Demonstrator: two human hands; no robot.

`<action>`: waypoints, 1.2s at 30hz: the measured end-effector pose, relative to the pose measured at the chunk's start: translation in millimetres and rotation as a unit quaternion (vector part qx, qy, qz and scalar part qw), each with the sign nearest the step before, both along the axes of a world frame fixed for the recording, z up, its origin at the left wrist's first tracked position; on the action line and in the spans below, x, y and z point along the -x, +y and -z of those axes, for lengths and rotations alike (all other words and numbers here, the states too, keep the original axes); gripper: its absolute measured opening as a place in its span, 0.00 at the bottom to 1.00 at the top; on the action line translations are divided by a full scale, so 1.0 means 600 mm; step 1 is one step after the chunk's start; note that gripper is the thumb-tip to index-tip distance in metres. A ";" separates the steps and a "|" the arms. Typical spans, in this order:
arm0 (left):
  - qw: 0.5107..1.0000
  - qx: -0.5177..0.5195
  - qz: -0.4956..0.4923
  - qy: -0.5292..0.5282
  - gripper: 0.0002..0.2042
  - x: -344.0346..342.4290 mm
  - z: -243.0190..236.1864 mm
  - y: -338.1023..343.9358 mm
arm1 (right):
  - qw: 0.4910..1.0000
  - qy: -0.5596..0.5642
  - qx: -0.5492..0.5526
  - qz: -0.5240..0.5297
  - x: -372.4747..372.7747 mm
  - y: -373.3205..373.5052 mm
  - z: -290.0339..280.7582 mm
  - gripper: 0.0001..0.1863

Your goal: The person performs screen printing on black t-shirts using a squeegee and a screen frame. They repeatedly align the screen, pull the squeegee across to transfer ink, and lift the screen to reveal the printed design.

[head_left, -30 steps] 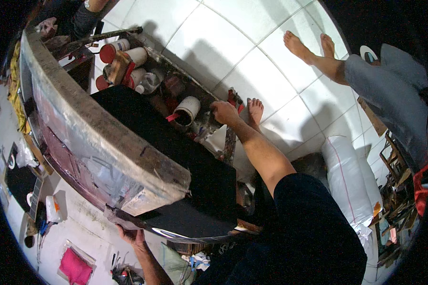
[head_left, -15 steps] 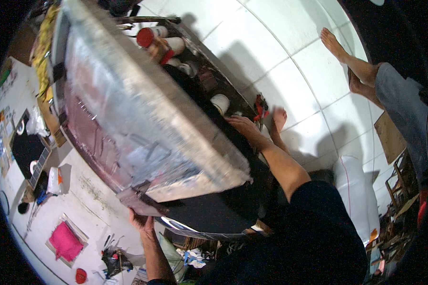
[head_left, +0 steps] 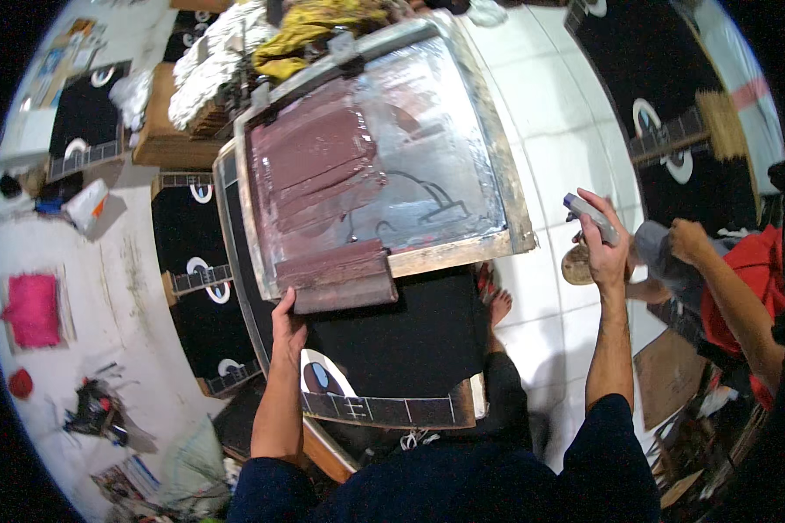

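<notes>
A screen-printing frame (head_left: 458, 257) with a worn wooden rim hangs from clamps at its far edge, over a board with black fabric (head_left: 392, 340). Purple-brown ink (head_left: 314, 161) is smeared over the left part of its mesh. My left hand (head_left: 288, 329) is closed on the left end of an ink-coated squeegee (head_left: 344, 283), which lies across the frame's near edge. Out to the right, my right hand (head_left: 606, 248) is raised, its fingers wrapped round a small grey sprayer-like object (head_left: 591, 216) with a blue end. The fabric bears a printed eye (head_left: 327, 375).
More black printed panels (head_left: 187, 253) lie on the left and at the far right (head_left: 645, 52). White and yellow cloths (head_left: 314, 30) are heaped behind the frame. A co-worker's arm (head_left: 724, 279) and red clothing are close on the right. A pink cloth (head_left: 33, 309) lies at far left.
My right hand has come up from beside the jars under the frame and swung right, now holding the grey object. My left hand stays on the squeegee. The view has turned.
</notes>
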State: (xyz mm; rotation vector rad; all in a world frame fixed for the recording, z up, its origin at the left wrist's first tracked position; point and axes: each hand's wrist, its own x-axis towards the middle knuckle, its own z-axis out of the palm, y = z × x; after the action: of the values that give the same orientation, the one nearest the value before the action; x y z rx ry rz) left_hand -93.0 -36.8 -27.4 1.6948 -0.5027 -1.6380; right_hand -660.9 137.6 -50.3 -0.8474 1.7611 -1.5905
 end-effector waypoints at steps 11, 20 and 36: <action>0.997 0.070 -0.009 0.034 0.24 0.006 0.024 -0.003 | 0.982 0.141 0.019 -0.120 -0.152 -0.163 -0.223 0.15; 0.997 0.078 -0.008 0.019 0.29 0.008 0.024 0.001 | 0.979 0.172 0.065 -0.090 -0.207 -0.224 -0.232 0.16; 0.996 0.080 -0.015 -0.020 0.28 0.028 -0.007 0.008 | 0.959 0.217 0.140 -0.116 -0.275 -0.299 -0.232 0.16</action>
State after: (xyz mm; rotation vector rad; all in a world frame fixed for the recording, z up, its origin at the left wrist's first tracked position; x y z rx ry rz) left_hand -109.6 -31.7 -23.4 1.6123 -0.6093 -1.5041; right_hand -495.8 -41.6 89.1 -1.5813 1.6534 -1.6018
